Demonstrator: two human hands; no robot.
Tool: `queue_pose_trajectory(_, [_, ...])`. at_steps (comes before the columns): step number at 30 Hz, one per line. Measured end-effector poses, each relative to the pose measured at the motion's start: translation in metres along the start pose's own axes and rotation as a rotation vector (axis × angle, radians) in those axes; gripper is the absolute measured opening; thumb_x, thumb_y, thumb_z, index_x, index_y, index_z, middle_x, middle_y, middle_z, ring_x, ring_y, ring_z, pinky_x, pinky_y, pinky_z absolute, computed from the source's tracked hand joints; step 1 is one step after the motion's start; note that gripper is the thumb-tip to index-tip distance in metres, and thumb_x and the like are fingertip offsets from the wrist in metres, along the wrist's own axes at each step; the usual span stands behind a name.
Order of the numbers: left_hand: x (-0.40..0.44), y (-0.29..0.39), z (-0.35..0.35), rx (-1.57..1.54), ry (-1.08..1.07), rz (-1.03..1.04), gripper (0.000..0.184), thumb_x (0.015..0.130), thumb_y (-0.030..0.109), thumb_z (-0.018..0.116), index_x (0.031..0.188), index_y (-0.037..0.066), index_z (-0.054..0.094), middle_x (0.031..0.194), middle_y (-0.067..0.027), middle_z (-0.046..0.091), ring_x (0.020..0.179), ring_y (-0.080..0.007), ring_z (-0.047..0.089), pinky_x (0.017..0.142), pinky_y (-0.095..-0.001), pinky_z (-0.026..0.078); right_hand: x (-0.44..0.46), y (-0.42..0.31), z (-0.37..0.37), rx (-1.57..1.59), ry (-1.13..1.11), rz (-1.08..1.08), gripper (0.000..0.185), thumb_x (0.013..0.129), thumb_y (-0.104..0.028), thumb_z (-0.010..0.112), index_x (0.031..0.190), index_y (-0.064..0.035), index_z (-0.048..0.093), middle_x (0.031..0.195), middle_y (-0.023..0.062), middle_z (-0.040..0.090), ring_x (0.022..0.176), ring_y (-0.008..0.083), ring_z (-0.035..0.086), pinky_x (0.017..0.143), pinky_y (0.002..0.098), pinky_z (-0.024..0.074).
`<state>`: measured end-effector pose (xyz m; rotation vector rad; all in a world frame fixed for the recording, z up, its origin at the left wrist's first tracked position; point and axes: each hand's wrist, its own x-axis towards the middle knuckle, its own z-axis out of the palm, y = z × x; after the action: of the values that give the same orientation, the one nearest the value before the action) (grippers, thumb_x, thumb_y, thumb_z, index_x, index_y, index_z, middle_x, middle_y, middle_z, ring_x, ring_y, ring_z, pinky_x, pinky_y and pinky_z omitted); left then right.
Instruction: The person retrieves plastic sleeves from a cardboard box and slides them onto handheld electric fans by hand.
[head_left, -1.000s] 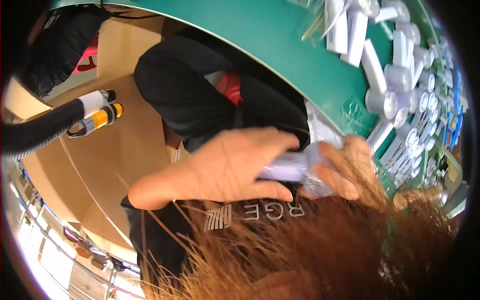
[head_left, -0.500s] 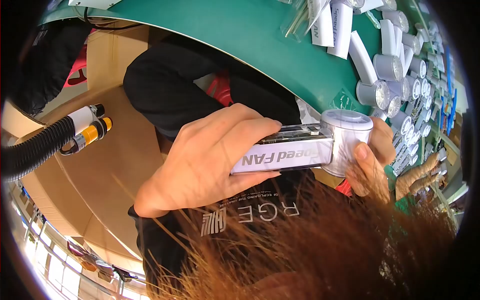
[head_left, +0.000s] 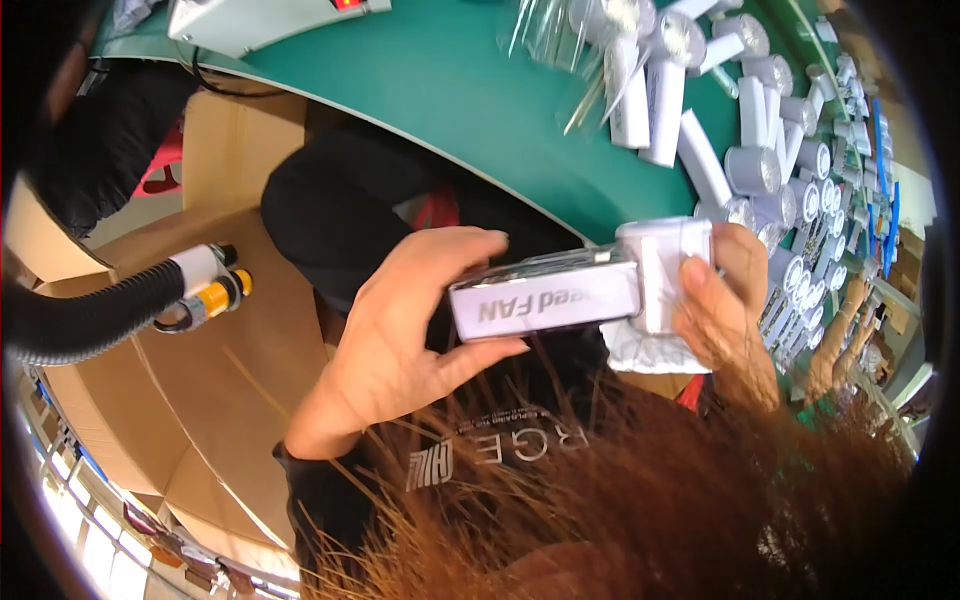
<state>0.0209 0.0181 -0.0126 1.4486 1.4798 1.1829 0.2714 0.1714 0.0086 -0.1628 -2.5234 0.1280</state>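
Observation:
A clear-wrapped white fan [head_left: 560,300] with "FAN" lettering on its long side is held up in front of my body. My left hand [head_left: 430,310] is round its left end, with the thumb along the lower edge and the fingers above. My right hand [head_left: 725,300] grips the wide white part at the other end, its thumb on the near face. Crumpled white material [head_left: 655,352] hangs below that part. Some of the right fingers are hidden behind it.
Many white fans and parts [head_left: 755,170] crowd the green table [head_left: 450,75]. A white device [head_left: 250,20] stands at its far left. Below are cardboard boxes [head_left: 230,380] and a black hose [head_left: 110,325]. Another person's hands [head_left: 840,345] are at the right.
The fan has shifted slightly left and tilted, and its round top face has turned out of view. White crumpled material now shows below it. My left fingers have loosened and sit nearer its end.

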Motion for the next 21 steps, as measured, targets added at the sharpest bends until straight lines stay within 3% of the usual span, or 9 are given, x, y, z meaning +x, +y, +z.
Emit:
queue_pose_trajectory(2, [-0.007, -0.008, 0.0, -0.103, 0.186, -0.044, 0.063, 0.066, 0.0, 0.082, 0.122, 0.0, 0.051, 0.11, -0.01, 0.056, 0.095, -0.0173, 0.056, 0.085, -0.0304, 0.047, 0.001, 0.023, -0.006, -0.046, 0.031, 0.066, 0.053, 0.068, -0.009, 0.076, 0.115, -0.0091, 0.052, 0.115, 0.0136, 0.062, 0.092, 0.0324, 0.059, 0.07, 0.0423, 0.0518])
queue_pose_trajectory(4, [-0.018, -0.015, -0.006, -0.154, 0.228, -0.184, 0.052, 0.072, -0.01, 0.073, 0.119, 0.0, 0.053, 0.109, -0.0089, 0.055, 0.089, -0.0153, 0.055, 0.082, -0.0284, 0.048, 0.013, 0.047, -0.011, -0.099, 0.088, 0.12, 0.056, 0.067, -0.008, 0.079, 0.117, -0.0064, 0.054, 0.116, 0.0165, 0.063, 0.099, 0.0344, 0.063, 0.074, 0.0421, 0.0523])
queue_pose_trajectory(6, [-0.033, -0.031, -0.006, -0.092, 0.279, -0.156, 0.047, 0.075, -0.015, 0.065, 0.117, 0.0, 0.053, 0.107, -0.0086, 0.054, 0.087, -0.0132, 0.054, 0.079, -0.0255, 0.048, 0.048, 0.069, -0.025, -0.214, 0.119, 0.298, 0.063, 0.063, -0.009, 0.084, 0.119, -0.0032, 0.055, 0.116, 0.0168, 0.064, 0.106, 0.0323, 0.063, 0.081, 0.0376, 0.0516])
queue_pose_trajectory(9, [-0.045, -0.033, 0.003, -0.101, 0.334, -0.29, 0.047, 0.075, -0.017, 0.061, 0.118, 0.001, 0.054, 0.105, -0.008, 0.054, 0.088, -0.0122, 0.055, 0.074, -0.0229, 0.05, 0.089, 0.125, -0.04, 0.041, 0.116, 0.742, 0.056, 0.072, -0.025, 0.08, 0.117, -0.0003, 0.057, 0.099, 0.0096, 0.066, 0.089, 0.016, 0.064, 0.078, 0.0307, 0.0514])
queue_pose_trajectory(12, [-0.061, -0.037, 0.006, -0.057, 0.29, -0.432, 0.049, 0.076, -0.014, 0.062, 0.12, 0.006, 0.055, 0.104, -0.0082, 0.055, 0.087, -0.0119, 0.057, 0.072, -0.0225, 0.051, 0.142, 0.192, -0.034, 0.29, 0.056, 0.972, 0.067, 0.072, -0.045, 0.076, 0.111, 0.0058, 0.059, 0.086, 0.0098, 0.065, 0.059, 0.0107, 0.056, 0.05, 0.0242, 0.0451])
queue_pose_trajectory(15, [-0.071, -0.033, 0.006, 0.0, 0.303, -0.527, 0.048, 0.076, -0.013, 0.062, 0.12, 0.006, 0.055, 0.106, -0.0094, 0.057, 0.088, -0.0126, 0.059, 0.074, -0.024, 0.052, 0.178, 0.293, 0.001, 0.377, -0.047, 1.138, 0.074, 0.067, -0.055, 0.077, 0.102, 0.0087, 0.063, 0.084, 0.0125, 0.065, 0.063, 0.0167, 0.059, 0.054, 0.0295, 0.0549])
queue_pose_trajectory(17, [-0.083, -0.048, 0.006, 0.097, 0.319, -0.51, 0.048, 0.076, -0.013, 0.061, 0.12, 0.006, 0.055, 0.108, -0.0102, 0.059, 0.089, -0.0133, 0.06, 0.075, -0.0247, 0.053, 0.193, 0.339, 0.038, 0.471, 0.038, 1.225, 0.069, 0.065, -0.052, 0.08, 0.094, 0.009, 0.065, 0.085, 0.0157, 0.066, 0.065, 0.0211, 0.062, 0.054, 0.0317, 0.0566])
queue_pose_trajectory(20, [-0.074, -0.022, 0.0, -0.051, 0.369, -0.772, 0.049, 0.077, -0.011, 0.063, 0.122, 0.006, 0.054, 0.109, -0.0113, 0.06, 0.095, -0.0152, 0.06, 0.075, -0.0261, 0.054, 0.21, 0.384, 0.085, 0.409, 0.067, 1.311, 0.062, 0.067, -0.044, 0.081, 0.096, 0.009, 0.065, 0.088, 0.0198, 0.067, 0.065, 0.0256, 0.065, 0.056, 0.0365, 0.0591])
queue_pose_trajectory(21, [-0.081, -0.033, 0.003, -0.008, 0.384, -0.705, 0.046, 0.077, -0.009, 0.062, 0.121, 0.004, 0.054, 0.108, -0.0113, 0.061, 0.093, -0.0165, 0.061, 0.075, -0.0262, 0.053, 0.215, 0.396, 0.099, 0.422, 0.071, 1.337, 0.061, 0.069, -0.041, 0.08, 0.099, 0.0098, 0.064, 0.09, 0.0212, 0.067, 0.067, 0.027, 0.067, 0.056, 0.0375, 0.0593])
